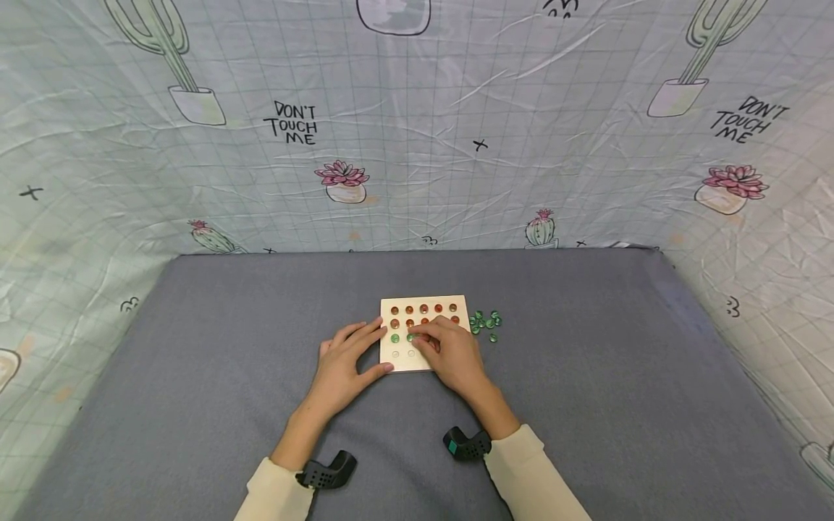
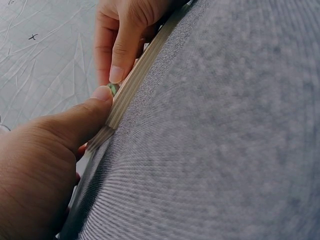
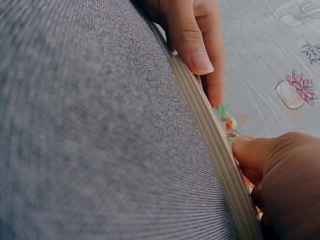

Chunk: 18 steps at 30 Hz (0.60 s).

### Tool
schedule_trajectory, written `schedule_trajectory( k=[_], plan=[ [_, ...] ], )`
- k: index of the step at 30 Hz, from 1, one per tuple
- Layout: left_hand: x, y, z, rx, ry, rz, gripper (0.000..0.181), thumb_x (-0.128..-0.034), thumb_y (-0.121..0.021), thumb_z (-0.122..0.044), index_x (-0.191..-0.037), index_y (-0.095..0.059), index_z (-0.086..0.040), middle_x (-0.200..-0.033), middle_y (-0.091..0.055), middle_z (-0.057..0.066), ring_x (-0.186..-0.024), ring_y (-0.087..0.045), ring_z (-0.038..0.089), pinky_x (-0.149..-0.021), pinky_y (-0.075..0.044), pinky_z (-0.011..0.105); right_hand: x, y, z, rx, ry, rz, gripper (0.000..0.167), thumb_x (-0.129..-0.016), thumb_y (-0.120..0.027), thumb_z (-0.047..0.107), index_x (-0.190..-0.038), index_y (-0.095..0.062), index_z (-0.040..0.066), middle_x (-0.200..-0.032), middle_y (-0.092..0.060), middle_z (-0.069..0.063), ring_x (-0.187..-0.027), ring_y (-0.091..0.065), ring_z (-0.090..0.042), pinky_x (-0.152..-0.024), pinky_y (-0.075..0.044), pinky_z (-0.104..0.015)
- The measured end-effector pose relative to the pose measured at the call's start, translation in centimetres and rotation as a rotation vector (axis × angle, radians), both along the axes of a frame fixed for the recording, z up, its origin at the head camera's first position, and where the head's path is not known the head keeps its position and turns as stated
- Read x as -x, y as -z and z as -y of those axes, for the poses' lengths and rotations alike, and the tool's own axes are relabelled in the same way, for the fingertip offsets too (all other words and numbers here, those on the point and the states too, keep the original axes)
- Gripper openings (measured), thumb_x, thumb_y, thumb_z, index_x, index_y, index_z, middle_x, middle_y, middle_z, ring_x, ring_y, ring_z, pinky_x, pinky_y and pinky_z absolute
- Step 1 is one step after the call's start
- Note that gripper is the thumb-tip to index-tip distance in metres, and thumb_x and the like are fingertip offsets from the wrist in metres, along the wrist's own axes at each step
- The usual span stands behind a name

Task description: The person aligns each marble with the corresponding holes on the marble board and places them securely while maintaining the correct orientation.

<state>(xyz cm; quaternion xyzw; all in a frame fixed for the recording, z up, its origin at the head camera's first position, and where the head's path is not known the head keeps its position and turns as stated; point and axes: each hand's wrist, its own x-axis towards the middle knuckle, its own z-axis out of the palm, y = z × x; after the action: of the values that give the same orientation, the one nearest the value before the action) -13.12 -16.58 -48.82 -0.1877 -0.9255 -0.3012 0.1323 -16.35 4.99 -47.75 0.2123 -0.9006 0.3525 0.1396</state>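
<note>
We spread our left hand [image 1: 344,371] wide, fingers and thumb touching the left side of the wooden board [image 1: 402,364]. Our right hand [image 1: 457,356] pinches a green bead [image 1: 410,338] over the board's third row from the far edge, nearer than the reddish beads [image 1: 409,310]. Loose green beads [image 1: 490,323] lie just right of the board.

one board [image 1: 403,346], two hands [image 1: 343,370]

Head view high, facing forward-down; wrist views low, close, seemingly rolled sideways, both sharing board edge [image 3: 207,130].
</note>
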Motion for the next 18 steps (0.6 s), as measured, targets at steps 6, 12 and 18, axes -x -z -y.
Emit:
schedule_trajectory(
  k=[6,12,18],
  plan=[
    [-0.02,0.07,-0.05,0.003,-0.001,0.001,0.063,-0.0797,-0.077,-0.039,-0.135,-0.058,-0.014,-0.143,-0.047,-0.001,-0.129,-0.040,0.023,-0.086,-0.028,0.048,0.00,0.18,-0.05,-0.001,0.000,-0.011,0.016,-0.084,-0.076,0.021,-0.099,-0.077,0.019,-0.067,-0.045,0.013,-0.052,-0.036,-0.002,-0.047,-0.030,-0.024],
    [-0.01,0.21,-0.05,0.004,-0.001,-0.008,0.063,-0.0795,-0.077,-0.039,-0.135,-0.058,-0.015,-0.143,-0.047,-0.002,-0.129,-0.040,0.023,-0.085,-0.028,0.048,-0.04,0.24,-0.09,-0.004,-0.002,-0.007,0.015,-0.084,-0.075,0.022,-0.099,-0.077,0.018,-0.070,-0.048,0.013,-0.052,-0.036,-0.002,-0.048,-0.032,-0.024],
    [0.00,0.29,-0.03,0.003,0.000,-0.012,0.063,-0.0799,-0.076,-0.039,-0.135,-0.058,-0.015,-0.144,-0.047,-0.002,-0.129,-0.040,0.023,-0.085,-0.027,0.047,-0.06,0.15,-0.08,-0.022,-0.001,-0.002,0.015,-0.085,-0.075,0.023,-0.099,-0.077,0.017,-0.068,-0.047,0.012,-0.051,-0.035,-0.004,-0.048,-0.030,-0.024]
  ],
)
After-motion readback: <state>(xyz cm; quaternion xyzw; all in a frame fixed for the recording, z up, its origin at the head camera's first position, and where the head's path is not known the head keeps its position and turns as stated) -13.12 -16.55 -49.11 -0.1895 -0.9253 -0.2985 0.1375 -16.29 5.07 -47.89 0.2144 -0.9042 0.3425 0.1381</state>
